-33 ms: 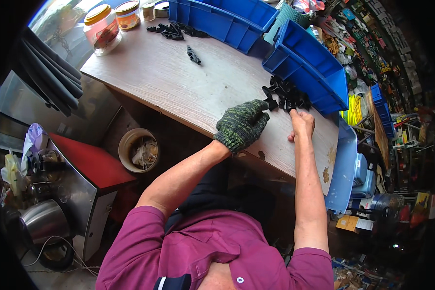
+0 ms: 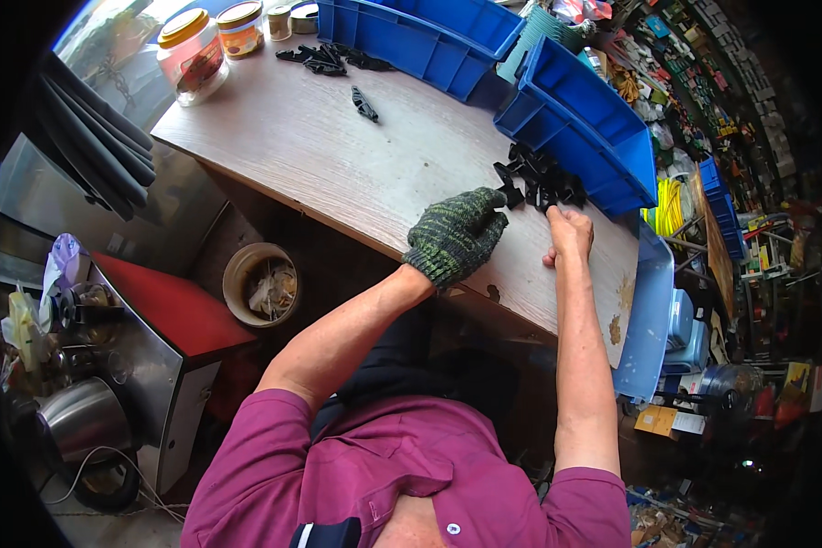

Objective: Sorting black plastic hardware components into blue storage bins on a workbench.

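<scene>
My left hand (image 2: 457, 237), in a dark green knitted glove, is closed over the table's near edge. Its fingertips pinch a small black plastic part (image 2: 513, 194) at the left side of a pile. Bare and curled, my right hand (image 2: 572, 235) has its thumb and forefinger pressed together at the pile's near side; what they hold, if anything, is hidden. The pile of black plastic parts (image 2: 543, 173) lies in front of a blue bin. Farther left, a single black part (image 2: 364, 104) lies alone, and more black parts (image 2: 324, 60) are heaped at the back.
Blue bins (image 2: 420, 46) (image 2: 580, 119) line the far side of the pale wooden table (image 2: 274, 137). Jars (image 2: 192, 57) stand at its back left corner. A waste bucket (image 2: 237, 283) is on the floor, beside a red-topped cabinet (image 2: 169, 301). At the right is a pale blue tub (image 2: 644, 320).
</scene>
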The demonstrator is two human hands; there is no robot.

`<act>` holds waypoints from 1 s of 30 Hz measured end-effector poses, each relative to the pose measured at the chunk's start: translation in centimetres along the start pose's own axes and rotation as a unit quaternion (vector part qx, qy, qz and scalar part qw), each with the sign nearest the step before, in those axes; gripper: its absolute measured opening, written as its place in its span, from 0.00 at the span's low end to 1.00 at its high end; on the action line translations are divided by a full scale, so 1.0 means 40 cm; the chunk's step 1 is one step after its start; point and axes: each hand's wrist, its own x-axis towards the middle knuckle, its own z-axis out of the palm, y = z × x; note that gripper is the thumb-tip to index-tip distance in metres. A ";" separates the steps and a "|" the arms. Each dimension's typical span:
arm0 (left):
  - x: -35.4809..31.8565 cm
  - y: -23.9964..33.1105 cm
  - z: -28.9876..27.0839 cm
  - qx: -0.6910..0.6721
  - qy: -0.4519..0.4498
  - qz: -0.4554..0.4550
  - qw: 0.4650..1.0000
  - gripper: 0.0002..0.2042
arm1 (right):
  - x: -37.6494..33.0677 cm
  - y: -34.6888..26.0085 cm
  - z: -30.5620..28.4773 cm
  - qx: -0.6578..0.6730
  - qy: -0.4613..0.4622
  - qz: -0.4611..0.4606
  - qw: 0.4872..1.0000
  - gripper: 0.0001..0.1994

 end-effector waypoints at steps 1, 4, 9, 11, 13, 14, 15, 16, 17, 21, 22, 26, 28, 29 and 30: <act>0.000 -0.008 0.003 0.004 0.010 0.021 1.000 0.13 | 0.004 0.004 0.003 -0.001 0.003 0.000 1.000 0.14; 0.010 0.011 -0.005 -0.056 -0.021 -0.054 0.997 0.12 | 0.017 0.033 -0.012 0.065 -0.014 0.009 0.998 0.14; 0.034 0.004 -0.007 -0.099 -0.056 -0.013 0.993 0.12 | -0.083 0.050 -0.021 0.242 -0.193 -0.008 0.951 0.11; 0.037 -0.007 0.013 -0.102 -0.091 -0.012 0.990 0.15 | -0.114 0.063 -0.010 0.285 -0.251 -0.036 0.924 0.11; 0.031 -0.015 0.031 -0.170 -0.141 -0.024 0.975 0.19 | -0.128 0.075 0.003 0.321 -0.275 -0.086 0.902 0.11; 0.035 -0.006 0.026 -0.140 -0.167 -0.007 0.976 0.19 | -0.134 0.076 0.004 0.323 -0.277 -0.087 0.901 0.11; 0.036 0.003 0.025 -0.168 -0.168 -0.047 0.970 0.19 | -0.139 0.074 0.004 0.332 -0.266 -0.103 0.899 0.11; 0.036 0.009 0.025 -0.196 -0.169 -0.087 0.962 0.19 | -0.144 0.074 0.006 0.340 -0.254 -0.119 0.898 0.12; 0.035 0.007 0.026 -0.192 -0.165 -0.087 0.963 0.19 | -0.148 0.077 0.010 0.352 -0.255 -0.111 0.894 0.13; 0.021 -0.026 0.059 -0.252 -0.139 -0.096 0.953 0.17 | -0.159 0.074 0.021 0.351 -0.243 -0.114 0.897 0.12; 0.020 -0.036 0.070 -0.269 -0.114 -0.095 0.952 0.17 | -0.158 0.077 0.029 0.360 -0.231 -0.113 0.897 0.12; 0.042 -0.015 0.043 -0.167 -0.098 -0.165 0.967 0.15 | -0.199 0.038 0.026 0.363 -0.226 -0.110 0.897 0.14; 0.055 -0.019 0.043 -0.184 -0.098 -0.189 0.960 0.14 | -0.196 0.042 0.039 0.337 -0.232 -0.141 0.901 0.14; 0.065 -0.009 0.038 -0.197 -0.116 -0.232 0.946 0.14 | -0.190 0.049 0.044 0.314 -0.233 -0.172 0.904 0.15; 0.071 0.003 0.033 -0.209 -0.134 -0.274 0.929 0.14 | -0.183 0.061 0.049 0.314 -0.232 -0.171 0.905 0.15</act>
